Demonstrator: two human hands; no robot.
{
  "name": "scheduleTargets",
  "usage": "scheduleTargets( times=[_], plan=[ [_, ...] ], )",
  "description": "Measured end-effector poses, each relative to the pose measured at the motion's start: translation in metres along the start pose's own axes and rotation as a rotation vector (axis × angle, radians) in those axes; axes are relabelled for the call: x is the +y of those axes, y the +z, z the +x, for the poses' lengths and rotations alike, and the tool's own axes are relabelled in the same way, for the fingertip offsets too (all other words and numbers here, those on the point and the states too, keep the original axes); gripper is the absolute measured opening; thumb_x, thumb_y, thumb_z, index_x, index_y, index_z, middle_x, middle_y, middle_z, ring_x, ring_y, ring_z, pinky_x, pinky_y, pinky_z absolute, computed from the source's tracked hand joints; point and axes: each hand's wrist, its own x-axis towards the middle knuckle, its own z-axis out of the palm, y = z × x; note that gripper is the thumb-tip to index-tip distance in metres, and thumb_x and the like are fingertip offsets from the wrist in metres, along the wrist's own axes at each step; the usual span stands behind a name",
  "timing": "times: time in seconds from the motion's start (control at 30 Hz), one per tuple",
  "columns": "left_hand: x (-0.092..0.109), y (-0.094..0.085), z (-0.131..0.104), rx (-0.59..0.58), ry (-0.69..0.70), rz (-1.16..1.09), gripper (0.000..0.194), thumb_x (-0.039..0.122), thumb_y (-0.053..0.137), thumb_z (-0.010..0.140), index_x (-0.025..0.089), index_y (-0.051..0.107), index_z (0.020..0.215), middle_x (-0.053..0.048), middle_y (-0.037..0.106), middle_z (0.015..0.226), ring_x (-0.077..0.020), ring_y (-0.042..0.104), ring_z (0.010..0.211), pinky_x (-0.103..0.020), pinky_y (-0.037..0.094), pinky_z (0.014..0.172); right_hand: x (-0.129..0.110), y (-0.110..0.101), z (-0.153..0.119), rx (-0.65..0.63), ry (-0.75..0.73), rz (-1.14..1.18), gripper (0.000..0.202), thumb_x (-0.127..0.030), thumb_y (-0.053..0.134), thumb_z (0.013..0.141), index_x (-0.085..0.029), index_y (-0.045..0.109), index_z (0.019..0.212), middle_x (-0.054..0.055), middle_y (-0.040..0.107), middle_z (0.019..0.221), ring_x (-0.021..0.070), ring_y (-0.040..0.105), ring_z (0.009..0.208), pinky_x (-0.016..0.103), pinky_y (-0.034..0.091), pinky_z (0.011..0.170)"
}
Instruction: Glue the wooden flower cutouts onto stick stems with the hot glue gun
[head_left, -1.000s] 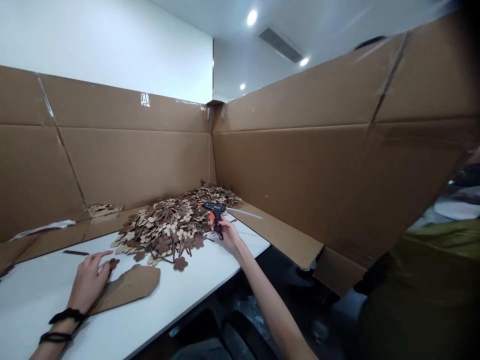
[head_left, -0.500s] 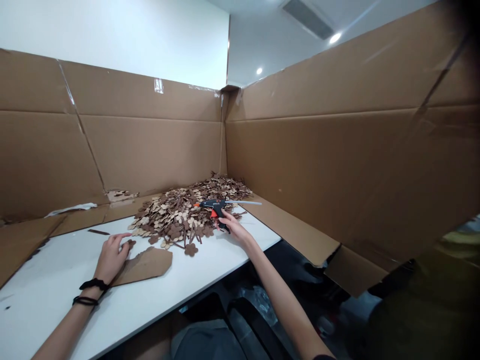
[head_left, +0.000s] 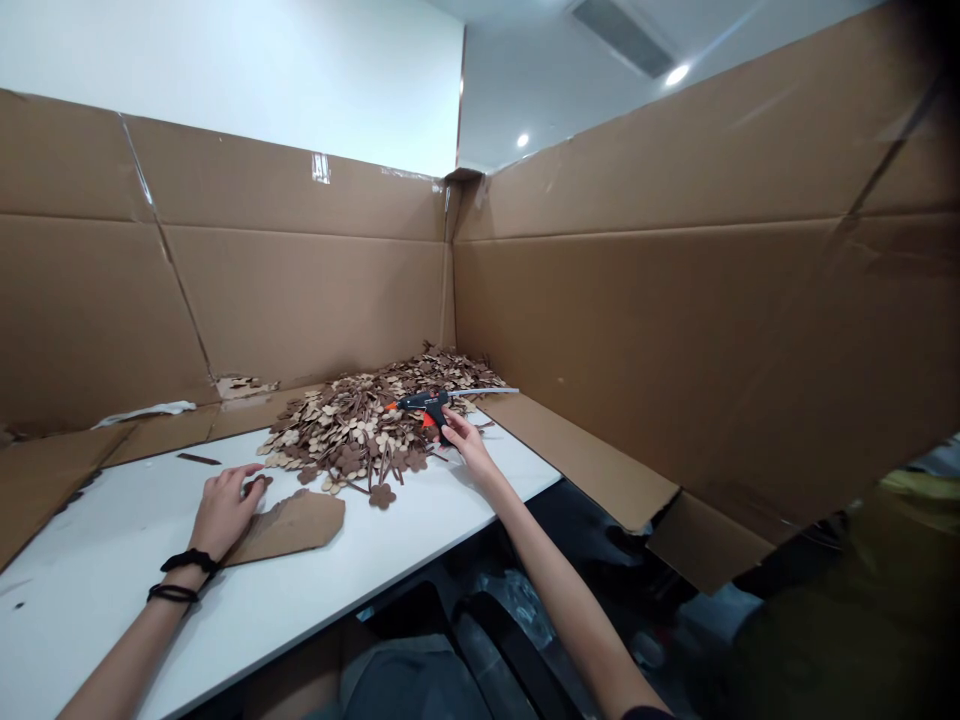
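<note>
My right hand [head_left: 466, 446] grips the handle of a black hot glue gun [head_left: 427, 402] with a red trigger and an orange nozzle. Its nozzle faces left over the pile, and a long pale glue stick [head_left: 491, 391] sticks out behind it. At the left, my left hand [head_left: 223, 512] is low over the white table, thumb and fingers closed around a small brown flower cutout [head_left: 256, 485]. Under and beside that hand lies a flat cardboard piece [head_left: 292, 528]. A pile of brown and beige flower cutouts and thin strips [head_left: 352, 420] spreads between and behind both hands.
Tall cardboard walls [head_left: 300, 290] enclose the back and right of the white table [head_left: 97, 600]. A dark strip [head_left: 199, 459] lies left of the pile, and one brown flower [head_left: 382, 496] sits at its front. A cardboard flap [head_left: 592, 465] runs along the right side.
The glue gun and my right hand have shifted slightly up and left, and the gun tilts a little more. My left hand stays nearly in place, its fingers closer around the brown flower.
</note>
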Motion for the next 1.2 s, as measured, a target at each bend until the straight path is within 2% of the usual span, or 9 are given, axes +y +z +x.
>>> scheduleTargets(
  times=[0.13, 0.23, 0.43, 0.77, 0.97, 1.2],
  plan=[
    [-0.003, 0.003, 0.0, -0.104, 0.003, 0.037, 0.057, 0.05, 0.038, 0.081, 0.01, 0.066, 0.11, -0.017, 0.068, 0.102, -0.0306, 0.058, 0.097, -0.043, 0.04, 0.093, -0.002, 0.0, 0.0, 0.009, -0.024, 0.0, 0.052, -0.032, 0.075, 0.071, -0.023, 0.061, 0.121, 0.001, 0.065, 0.084, 0.013, 0.06, 0.069, 0.024, 0.051, 0.057],
    [-0.002, 0.001, 0.0, -0.138, 0.001, 0.043, 0.058, 0.05, 0.038, 0.08, 0.009, 0.067, 0.111, -0.016, 0.068, 0.095, -0.0294, 0.059, 0.09, -0.042, 0.041, 0.09, 0.0, -0.001, 0.0, 0.013, -0.023, 0.009, 0.051, -0.032, 0.075, 0.071, -0.023, 0.062, 0.12, 0.002, 0.066, 0.083, 0.0138, 0.06, 0.068, 0.024, 0.05, 0.055],
    [0.0, -0.002, 0.001, -0.15, -0.011, 0.038, 0.054, 0.048, 0.038, 0.08, 0.013, 0.071, 0.104, -0.014, 0.069, 0.094, -0.0281, 0.061, 0.087, -0.039, 0.043, 0.088, 0.003, -0.004, 0.002, 0.054, -0.021, 0.034, 0.047, -0.031, 0.075, 0.07, -0.023, 0.064, 0.115, 0.001, 0.064, 0.082, 0.0145, 0.062, 0.068, 0.024, 0.049, 0.052],
    [0.006, -0.008, 0.0, -0.134, 0.001, -0.035, 0.048, 0.042, 0.038, 0.079, 0.014, 0.07, 0.102, -0.011, 0.072, 0.093, -0.0258, 0.063, 0.082, -0.035, 0.045, 0.082, 0.003, -0.005, 0.003, 0.049, -0.034, 0.019, 0.049, -0.032, 0.074, 0.07, -0.024, 0.062, 0.117, 0.001, 0.06, 0.082, 0.0155, 0.062, 0.068, 0.026, 0.05, 0.054],
    [0.007, -0.011, -0.001, -0.186, -0.017, -0.118, 0.043, 0.038, 0.038, 0.08, 0.014, 0.069, 0.098, -0.01, 0.072, 0.09, -0.0222, 0.063, 0.073, -0.031, 0.046, 0.074, 0.001, -0.004, 0.002, 0.038, -0.032, 0.034, 0.05, -0.031, 0.074, 0.07, -0.023, 0.062, 0.117, 0.003, 0.061, 0.084, 0.0154, 0.062, 0.067, 0.026, 0.049, 0.053],
    [0.009, -0.009, -0.003, -0.197, -0.103, -0.142, 0.045, 0.043, 0.036, 0.082, 0.016, 0.066, 0.101, -0.01, 0.068, 0.102, -0.0208, 0.065, 0.078, -0.029, 0.047, 0.071, 0.004, -0.006, 0.004, 0.03, -0.05, 0.024, 0.048, -0.032, 0.074, 0.071, -0.024, 0.063, 0.117, 0.003, 0.062, 0.086, 0.0165, 0.061, 0.068, 0.027, 0.049, 0.053]
  ],
)
